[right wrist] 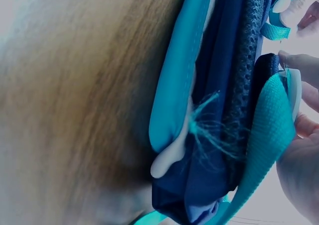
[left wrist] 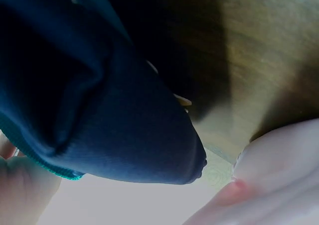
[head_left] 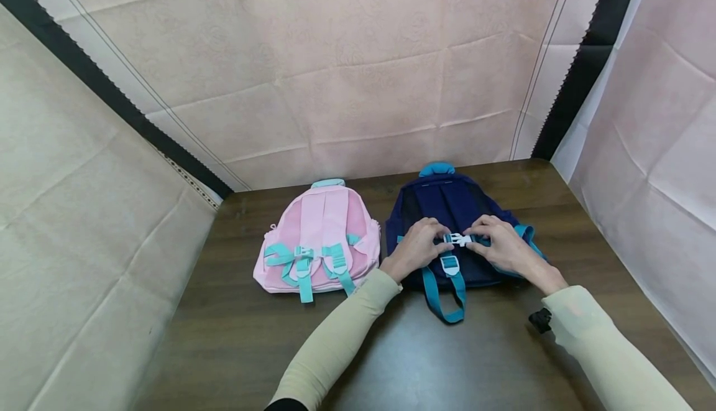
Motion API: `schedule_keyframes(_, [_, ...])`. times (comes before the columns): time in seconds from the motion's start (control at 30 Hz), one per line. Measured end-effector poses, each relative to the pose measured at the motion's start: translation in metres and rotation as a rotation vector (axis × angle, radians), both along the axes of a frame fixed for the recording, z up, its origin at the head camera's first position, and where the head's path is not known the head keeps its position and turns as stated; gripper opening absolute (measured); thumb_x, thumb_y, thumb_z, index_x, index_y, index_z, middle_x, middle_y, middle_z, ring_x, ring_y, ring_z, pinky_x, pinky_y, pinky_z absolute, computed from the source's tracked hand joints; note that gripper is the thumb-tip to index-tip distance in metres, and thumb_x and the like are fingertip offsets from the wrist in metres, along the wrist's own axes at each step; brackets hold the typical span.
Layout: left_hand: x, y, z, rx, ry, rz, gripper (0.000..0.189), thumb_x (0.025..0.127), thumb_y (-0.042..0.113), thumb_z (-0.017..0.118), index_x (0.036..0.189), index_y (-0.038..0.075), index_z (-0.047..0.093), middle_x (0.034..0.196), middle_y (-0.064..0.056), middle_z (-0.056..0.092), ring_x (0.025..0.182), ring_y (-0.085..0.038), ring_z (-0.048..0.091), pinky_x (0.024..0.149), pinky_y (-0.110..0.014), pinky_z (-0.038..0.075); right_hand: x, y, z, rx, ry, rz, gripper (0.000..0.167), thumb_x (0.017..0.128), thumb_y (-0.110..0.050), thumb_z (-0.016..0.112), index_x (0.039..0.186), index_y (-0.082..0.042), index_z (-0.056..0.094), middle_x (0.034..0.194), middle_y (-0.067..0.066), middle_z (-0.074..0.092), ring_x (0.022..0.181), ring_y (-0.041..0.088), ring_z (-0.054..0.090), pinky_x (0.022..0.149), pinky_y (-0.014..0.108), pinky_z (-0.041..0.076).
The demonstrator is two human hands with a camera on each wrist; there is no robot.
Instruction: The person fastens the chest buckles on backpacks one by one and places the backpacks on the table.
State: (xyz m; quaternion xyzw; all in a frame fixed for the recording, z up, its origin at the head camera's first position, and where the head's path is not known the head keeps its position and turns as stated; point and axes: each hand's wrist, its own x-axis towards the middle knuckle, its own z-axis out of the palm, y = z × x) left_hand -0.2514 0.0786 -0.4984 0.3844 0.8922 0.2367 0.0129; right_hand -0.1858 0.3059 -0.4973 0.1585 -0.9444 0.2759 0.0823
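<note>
A navy backpack (head_left: 442, 196) with teal straps lies on the table, straps facing up. Over its middle is a white side-release buckle (head_left: 460, 239), one end in each hand. My left hand (head_left: 419, 246) pinches the left end between thumb and fingers, while my right hand (head_left: 500, 243) pinches the right. Whether the two halves are fully joined cannot be told. A teal strap with a white adjuster (head_left: 450, 265) hangs in a loop below. In the right wrist view, teal webbing (right wrist: 271, 125) runs up to the fingers (right wrist: 304, 93). Navy fabric (left wrist: 134, 120) hides most of the left wrist view.
Left of the navy backpack lies a pink backpack (head_left: 324, 224) with mint straps, close beside it. Both sit on a brown wooden table (head_left: 235, 336). Pale fabric walls (head_left: 363, 87) rise behind and at both sides. A small black object (head_left: 540, 320) shows by the right sleeve.
</note>
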Motion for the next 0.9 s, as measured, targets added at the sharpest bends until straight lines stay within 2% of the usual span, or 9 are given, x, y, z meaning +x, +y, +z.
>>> schedule_keyframes(0.3, [0.0020, -0.0016, 0.0011, 0.024, -0.004, 0.010, 0.029, 0.102, 0.029, 0.080, 0.124, 0.010, 0.081, 0.107, -0.002, 0.074, 0.095, -0.012, 0.062, 0.083, -0.016, 0.052, 0.0011, 0.0035, -0.0003, -0.014, -0.011, -0.013, 0.025, 0.099, -0.005, 0.078, 0.123, 0.001, 0.080, 0.117, 0.017, 0.073, 0.108, 0.036, 0.065, 0.092, 0.053, 0.053])
schedule_keyframes(0.73, [0.0015, -0.0017, 0.0004, 0.040, -0.001, 0.003, 0.028, 0.101, 0.028, 0.080, 0.123, 0.010, 0.081, 0.106, -0.002, 0.074, 0.093, -0.012, 0.061, 0.082, -0.015, 0.052, 0.0023, 0.0043, 0.0006, -0.046, -0.005, -0.030, 0.025, 0.099, -0.005, 0.078, 0.123, 0.001, 0.079, 0.117, 0.018, 0.072, 0.103, 0.033, 0.065, 0.087, 0.044, 0.052])
schedule_keyframes(0.9, [0.0003, -0.0004, 0.0004, 0.034, 0.000, 0.001, 0.029, 0.101, 0.029, 0.080, 0.123, 0.010, 0.082, 0.106, -0.002, 0.075, 0.093, -0.011, 0.061, 0.082, -0.016, 0.052, 0.0023, 0.0043, 0.0012, -0.054, 0.007, -0.023, 0.024, 0.099, -0.005, 0.078, 0.123, 0.001, 0.079, 0.117, 0.018, 0.073, 0.104, 0.033, 0.065, 0.088, 0.044, 0.052])
